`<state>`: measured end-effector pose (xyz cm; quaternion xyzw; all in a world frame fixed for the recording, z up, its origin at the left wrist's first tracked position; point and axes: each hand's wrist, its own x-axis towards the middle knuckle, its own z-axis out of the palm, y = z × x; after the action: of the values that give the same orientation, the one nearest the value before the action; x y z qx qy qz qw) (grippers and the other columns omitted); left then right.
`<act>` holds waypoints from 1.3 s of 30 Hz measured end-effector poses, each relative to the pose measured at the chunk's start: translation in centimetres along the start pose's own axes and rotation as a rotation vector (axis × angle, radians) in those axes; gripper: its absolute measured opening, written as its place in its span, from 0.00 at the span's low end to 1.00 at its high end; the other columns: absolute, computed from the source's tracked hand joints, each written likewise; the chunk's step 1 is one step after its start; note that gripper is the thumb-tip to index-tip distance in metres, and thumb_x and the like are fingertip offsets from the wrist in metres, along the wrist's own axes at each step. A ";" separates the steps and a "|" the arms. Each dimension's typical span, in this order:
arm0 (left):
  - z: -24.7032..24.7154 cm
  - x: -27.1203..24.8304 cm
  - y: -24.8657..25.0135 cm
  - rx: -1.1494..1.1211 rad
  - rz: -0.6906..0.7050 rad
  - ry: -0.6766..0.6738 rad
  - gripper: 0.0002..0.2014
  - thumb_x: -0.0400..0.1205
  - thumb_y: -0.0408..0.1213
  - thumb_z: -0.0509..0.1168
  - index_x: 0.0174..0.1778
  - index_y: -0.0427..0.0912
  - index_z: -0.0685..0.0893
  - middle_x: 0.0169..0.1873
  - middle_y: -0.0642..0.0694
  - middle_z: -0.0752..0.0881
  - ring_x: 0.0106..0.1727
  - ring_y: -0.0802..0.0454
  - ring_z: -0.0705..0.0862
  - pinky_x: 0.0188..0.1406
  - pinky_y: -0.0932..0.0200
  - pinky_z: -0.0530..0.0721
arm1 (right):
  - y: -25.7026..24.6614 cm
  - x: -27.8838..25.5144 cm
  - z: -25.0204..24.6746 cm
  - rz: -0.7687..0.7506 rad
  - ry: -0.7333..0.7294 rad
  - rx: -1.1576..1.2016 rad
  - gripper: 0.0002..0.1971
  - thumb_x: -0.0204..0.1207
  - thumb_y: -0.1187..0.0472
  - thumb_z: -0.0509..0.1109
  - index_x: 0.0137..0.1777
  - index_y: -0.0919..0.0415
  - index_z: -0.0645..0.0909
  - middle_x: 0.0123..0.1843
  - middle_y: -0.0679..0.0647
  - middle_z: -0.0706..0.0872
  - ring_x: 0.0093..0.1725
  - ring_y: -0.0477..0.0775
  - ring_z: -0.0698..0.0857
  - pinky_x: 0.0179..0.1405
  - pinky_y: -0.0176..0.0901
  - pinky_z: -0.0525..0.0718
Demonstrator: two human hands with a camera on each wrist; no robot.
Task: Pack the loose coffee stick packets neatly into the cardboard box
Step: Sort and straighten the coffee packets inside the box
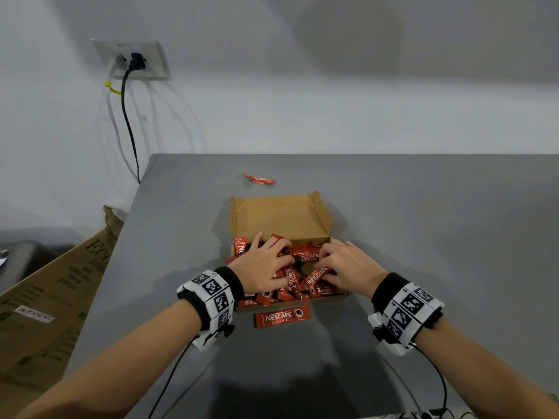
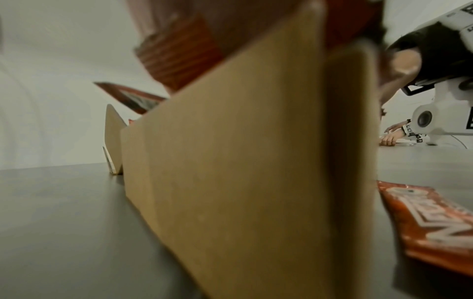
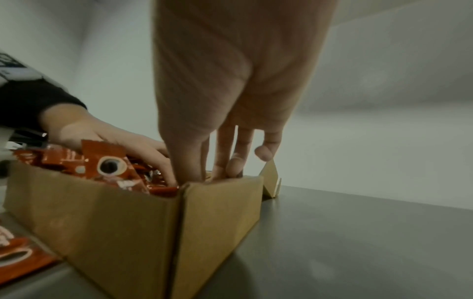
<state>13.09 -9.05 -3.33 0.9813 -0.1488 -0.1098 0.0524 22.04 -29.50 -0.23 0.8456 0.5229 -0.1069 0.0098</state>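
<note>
An open cardboard box [image 1: 278,219] sits mid-table, its lid folded back, heaped with red coffee stick packets [image 1: 307,257]. My left hand [image 1: 264,263] lies spread on the pile's left half, fingers pressing the packets. My right hand [image 1: 343,264] rests on the right half, its fingers [image 3: 225,145] reaching down inside the box wall [image 3: 102,212] among the packets [image 3: 102,161]; I see no clear grip. One loose packet [image 1: 282,317] lies flat just in front of the box, also seen as the loose packet [image 2: 430,218]. Another loose packet [image 1: 258,179] lies beyond the lid.
The grey table [image 1: 438,237] ends at its left edge, where a large brown carton [image 1: 45,297] leans below. A wall socket with a black cable [image 1: 136,60] is at the back left. Another person's hand [image 2: 391,138] rests on the table far off.
</note>
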 end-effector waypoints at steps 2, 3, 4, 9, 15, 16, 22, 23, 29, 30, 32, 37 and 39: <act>0.0 0.0 0.0 -0.011 0.003 0.005 0.39 0.71 0.63 0.35 0.72 0.49 0.72 0.75 0.45 0.63 0.76 0.48 0.59 0.77 0.32 0.46 | 0.4 -0.2 -0.2 -0.008 0.041 0.012 0.16 0.78 0.55 0.66 0.66 0.54 0.81 0.61 0.51 0.79 0.65 0.52 0.73 0.61 0.45 0.69; 0.0 0.0 0.0 -0.012 0.004 0.005 0.39 0.71 0.63 0.35 0.72 0.49 0.72 0.75 0.45 0.63 0.76 0.48 0.59 0.77 0.32 0.46 | 0.6 -0.4 -0.2 -0.010 0.061 0.016 0.16 0.78 0.56 0.67 0.64 0.54 0.82 0.60 0.52 0.80 0.64 0.53 0.74 0.60 0.46 0.70; 0.0 0.0 0.0 -0.013 0.004 0.003 0.39 0.71 0.63 0.35 0.71 0.49 0.72 0.75 0.45 0.63 0.76 0.48 0.59 0.77 0.32 0.46 | 0.9 -0.5 -0.3 -0.006 0.077 0.017 0.15 0.78 0.56 0.67 0.63 0.55 0.83 0.58 0.52 0.81 0.62 0.53 0.75 0.59 0.47 0.72; -0.2 -0.1 0.1 -0.004 -0.002 -0.013 0.40 0.70 0.63 0.34 0.72 0.49 0.71 0.75 0.45 0.62 0.77 0.49 0.59 0.77 0.31 0.46 | 2.1 -1.1 -0.6 0.064 0.169 0.156 0.11 0.78 0.58 0.67 0.57 0.58 0.86 0.47 0.51 0.84 0.48 0.49 0.78 0.49 0.42 0.79; -0.1 0.0 0.0 -0.005 -0.003 -0.012 0.41 0.69 0.63 0.34 0.72 0.50 0.71 0.75 0.45 0.62 0.77 0.49 0.59 0.77 0.31 0.47 | 0.6 -0.8 -0.9 0.232 0.266 0.618 0.03 0.77 0.65 0.68 0.48 0.59 0.82 0.38 0.47 0.83 0.34 0.36 0.79 0.36 0.22 0.77; -0.1 0.0 0.0 0.000 -0.004 -0.013 0.41 0.69 0.63 0.34 0.72 0.50 0.71 0.75 0.45 0.62 0.77 0.49 0.59 0.77 0.32 0.47 | 0.4 -0.7 -0.7 0.227 0.257 0.638 0.03 0.77 0.65 0.68 0.45 0.58 0.79 0.35 0.48 0.83 0.31 0.37 0.79 0.33 0.25 0.77; -0.1 0.0 0.0 0.006 -0.004 -0.016 0.41 0.70 0.63 0.34 0.74 0.50 0.70 0.75 0.44 0.61 0.77 0.48 0.58 0.77 0.31 0.46 | -0.4 0.1 0.1 0.227 0.269 0.699 0.09 0.72 0.67 0.73 0.37 0.58 0.75 0.32 0.59 0.85 0.26 0.47 0.79 0.30 0.35 0.79; 0.0 0.0 0.0 0.010 -0.002 -0.020 0.41 0.70 0.63 0.34 0.74 0.50 0.70 0.76 0.44 0.60 0.77 0.48 0.57 0.77 0.31 0.46 | -0.6 0.1 0.2 0.213 0.285 0.690 0.10 0.70 0.66 0.76 0.37 0.57 0.76 0.32 0.57 0.85 0.27 0.46 0.80 0.30 0.30 0.79; 0.1 0.1 -0.1 0.009 0.000 -0.007 0.41 0.70 0.64 0.34 0.73 0.49 0.72 0.76 0.44 0.61 0.77 0.48 0.57 0.77 0.31 0.46 | -1.1 0.1 -0.2 0.253 0.305 0.653 0.20 0.62 0.60 0.82 0.47 0.56 0.73 0.37 0.42 0.80 0.32 0.36 0.77 0.35 0.29 0.78; 0.1 0.1 -0.1 0.009 0.003 0.000 0.41 0.70 0.63 0.34 0.72 0.49 0.72 0.75 0.44 0.62 0.77 0.48 0.58 0.77 0.31 0.46 | -1.1 0.1 -0.1 0.246 0.303 0.663 0.20 0.62 0.59 0.82 0.50 0.57 0.76 0.39 0.44 0.83 0.34 0.36 0.80 0.39 0.30 0.79; 0.1 0.0 -0.1 0.011 0.003 0.001 0.40 0.70 0.63 0.35 0.72 0.50 0.71 0.75 0.44 0.63 0.76 0.48 0.59 0.77 0.31 0.47 | -0.9 0.2 0.3 0.243 0.292 0.698 0.26 0.61 0.56 0.82 0.58 0.59 0.78 0.44 0.48 0.86 0.40 0.41 0.84 0.45 0.33 0.83; 0.1 -0.1 0.1 0.024 -0.001 0.005 0.31 0.77 0.60 0.45 0.72 0.48 0.72 0.73 0.42 0.65 0.75 0.46 0.60 0.76 0.30 0.49 | -1.0 0.2 0.6 0.258 0.265 0.690 0.23 0.62 0.55 0.81 0.56 0.60 0.83 0.42 0.54 0.89 0.36 0.43 0.85 0.43 0.39 0.86; 0.0 -0.2 0.1 0.028 -0.002 0.011 0.28 0.80 0.57 0.50 0.72 0.47 0.72 0.74 0.42 0.64 0.75 0.45 0.60 0.76 0.30 0.49 | -1.5 0.2 0.1 0.251 0.249 0.711 0.18 0.63 0.56 0.81 0.52 0.61 0.85 0.41 0.52 0.89 0.35 0.38 0.83 0.41 0.33 0.84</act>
<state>12.91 -9.10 -3.26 0.9827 -0.1493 -0.1025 0.0394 20.78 -28.69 -0.25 0.8602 0.3430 -0.1758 -0.3339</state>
